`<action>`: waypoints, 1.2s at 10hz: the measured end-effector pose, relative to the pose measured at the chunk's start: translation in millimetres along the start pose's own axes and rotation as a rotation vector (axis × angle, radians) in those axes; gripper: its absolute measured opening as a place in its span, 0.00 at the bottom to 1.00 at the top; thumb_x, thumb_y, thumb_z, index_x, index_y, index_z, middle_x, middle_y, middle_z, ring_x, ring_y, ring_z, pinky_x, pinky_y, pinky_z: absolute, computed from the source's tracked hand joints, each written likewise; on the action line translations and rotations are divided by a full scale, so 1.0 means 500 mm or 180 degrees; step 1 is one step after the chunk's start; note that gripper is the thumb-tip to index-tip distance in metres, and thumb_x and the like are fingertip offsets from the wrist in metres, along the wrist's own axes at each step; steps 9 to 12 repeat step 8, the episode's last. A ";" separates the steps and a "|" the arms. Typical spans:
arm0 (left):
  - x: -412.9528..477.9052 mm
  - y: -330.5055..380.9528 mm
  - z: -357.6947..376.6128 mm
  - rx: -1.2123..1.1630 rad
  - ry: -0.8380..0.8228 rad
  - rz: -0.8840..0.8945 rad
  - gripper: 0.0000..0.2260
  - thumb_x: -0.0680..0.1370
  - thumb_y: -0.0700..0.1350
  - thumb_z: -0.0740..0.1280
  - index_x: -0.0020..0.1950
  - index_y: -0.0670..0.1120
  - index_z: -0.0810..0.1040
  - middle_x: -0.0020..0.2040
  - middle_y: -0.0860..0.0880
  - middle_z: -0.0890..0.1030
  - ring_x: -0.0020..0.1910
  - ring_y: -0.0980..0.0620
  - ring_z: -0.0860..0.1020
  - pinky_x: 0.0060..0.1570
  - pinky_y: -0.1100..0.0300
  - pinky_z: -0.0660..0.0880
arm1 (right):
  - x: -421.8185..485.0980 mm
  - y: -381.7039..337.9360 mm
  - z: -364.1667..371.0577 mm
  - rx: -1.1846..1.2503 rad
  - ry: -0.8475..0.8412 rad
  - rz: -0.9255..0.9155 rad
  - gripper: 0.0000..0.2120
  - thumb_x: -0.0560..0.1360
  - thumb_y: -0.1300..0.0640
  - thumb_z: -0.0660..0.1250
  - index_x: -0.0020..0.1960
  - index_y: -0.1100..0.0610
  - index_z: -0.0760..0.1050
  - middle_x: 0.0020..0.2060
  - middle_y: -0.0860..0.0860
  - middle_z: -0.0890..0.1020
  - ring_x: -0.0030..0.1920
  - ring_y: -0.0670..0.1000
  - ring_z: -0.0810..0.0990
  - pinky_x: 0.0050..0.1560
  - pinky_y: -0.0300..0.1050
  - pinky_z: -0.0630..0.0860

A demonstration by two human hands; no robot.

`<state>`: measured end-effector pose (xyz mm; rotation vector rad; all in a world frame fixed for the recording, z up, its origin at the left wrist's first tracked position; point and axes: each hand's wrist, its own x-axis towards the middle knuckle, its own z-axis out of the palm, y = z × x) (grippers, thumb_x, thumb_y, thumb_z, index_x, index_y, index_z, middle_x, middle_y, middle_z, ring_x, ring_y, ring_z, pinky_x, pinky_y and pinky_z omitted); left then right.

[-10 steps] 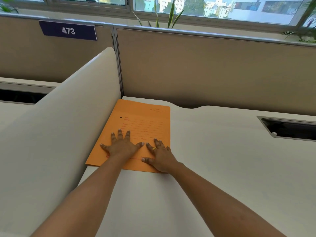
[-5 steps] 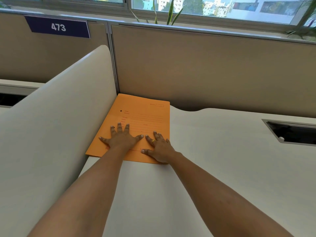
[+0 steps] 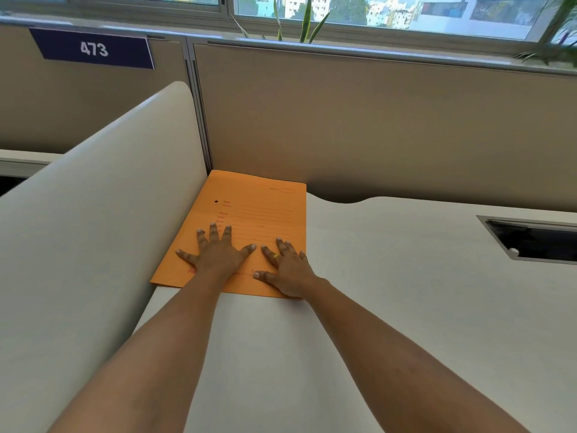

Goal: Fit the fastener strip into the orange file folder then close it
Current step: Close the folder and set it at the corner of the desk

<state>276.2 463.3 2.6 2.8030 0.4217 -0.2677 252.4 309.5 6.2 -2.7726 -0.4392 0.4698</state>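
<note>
The orange file folder (image 3: 249, 207) lies closed and flat on the white desk (image 3: 390, 292), in the far left corner against the partition. Printed red lines and a small black dot show on its cover. My left hand (image 3: 215, 251) rests palm down on the folder's near left part, fingers spread. My right hand (image 3: 285, 267), with a gold ring, lies flat on the near right part, fingers apart. Neither hand grips anything. No fastener strip is visible.
A curved white divider (image 3: 93, 245) rises along the left of the desk. A beige partition (image 3: 390, 120) stands behind, with a blue "473" sign (image 3: 93, 49). A rectangular cable cut-out (image 3: 534, 240) sits at the right. Plants and windows are beyond.
The folder has slid a little farther into the corner under both flat hands. The view has shifted slightly; the hands keep the same pose.
</note>
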 end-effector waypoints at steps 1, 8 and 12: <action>-0.001 -0.004 0.008 -0.0060 0.0130 0.0071 0.36 0.74 0.69 0.52 0.77 0.54 0.47 0.79 0.49 0.44 0.77 0.43 0.40 0.66 0.28 0.39 | -0.004 0.001 0.010 0.0003 0.0119 -0.0028 0.33 0.76 0.38 0.53 0.75 0.49 0.45 0.77 0.55 0.44 0.76 0.56 0.42 0.74 0.60 0.42; -0.175 -0.078 0.040 0.0025 0.0789 0.0216 0.29 0.80 0.59 0.48 0.77 0.45 0.51 0.79 0.45 0.49 0.77 0.46 0.44 0.74 0.45 0.42 | -0.137 -0.064 0.079 0.0010 0.0729 0.0007 0.28 0.79 0.43 0.48 0.75 0.53 0.50 0.76 0.54 0.52 0.76 0.53 0.47 0.75 0.59 0.40; -0.175 -0.078 0.040 0.0025 0.0789 0.0216 0.29 0.80 0.59 0.48 0.77 0.45 0.51 0.79 0.45 0.49 0.77 0.46 0.44 0.74 0.45 0.42 | -0.137 -0.064 0.079 0.0010 0.0729 0.0007 0.28 0.79 0.43 0.48 0.75 0.53 0.50 0.76 0.54 0.52 0.76 0.53 0.47 0.75 0.59 0.40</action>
